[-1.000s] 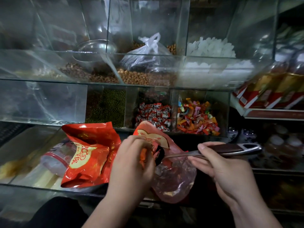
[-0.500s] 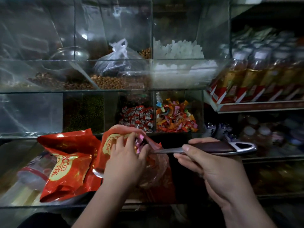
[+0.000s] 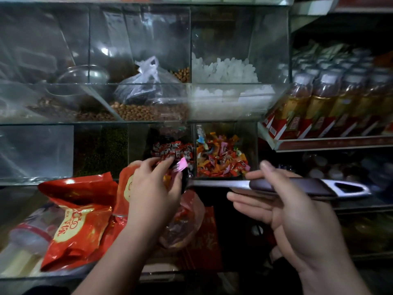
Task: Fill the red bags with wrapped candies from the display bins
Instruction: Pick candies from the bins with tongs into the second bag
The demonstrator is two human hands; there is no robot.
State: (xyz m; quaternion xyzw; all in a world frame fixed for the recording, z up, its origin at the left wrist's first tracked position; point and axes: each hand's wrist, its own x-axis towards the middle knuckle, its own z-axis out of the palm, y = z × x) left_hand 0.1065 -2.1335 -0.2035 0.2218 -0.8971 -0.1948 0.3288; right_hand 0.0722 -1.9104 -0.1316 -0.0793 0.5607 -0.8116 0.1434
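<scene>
Well, left hand (image 3: pixel 153 188) grips crinkly red bag (image 3: pixel 125 188) by mouth, over counter (image 3: pixel 63 276); pink candy (image 3: pixel 180 166) at fingertips (image 3: pixel 170 160). Right hand (image 3: pixel 287 211) grasps shiny scoop (image 3: pixel 297 186), bowl hidden behind left hand. Wrapped candies (image 3: pixel 221 160) in clear bin (image 3: pixel 253 145) behind; second red bag (image 3: pixel 78 220) lies toward counter's left edge.

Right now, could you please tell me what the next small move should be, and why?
Probably tip the scoop into the bag: the right hand holds it level, its bowl hidden behind the left hand at the bag's mouth, where a pink candy shows by the fingers.
</scene>
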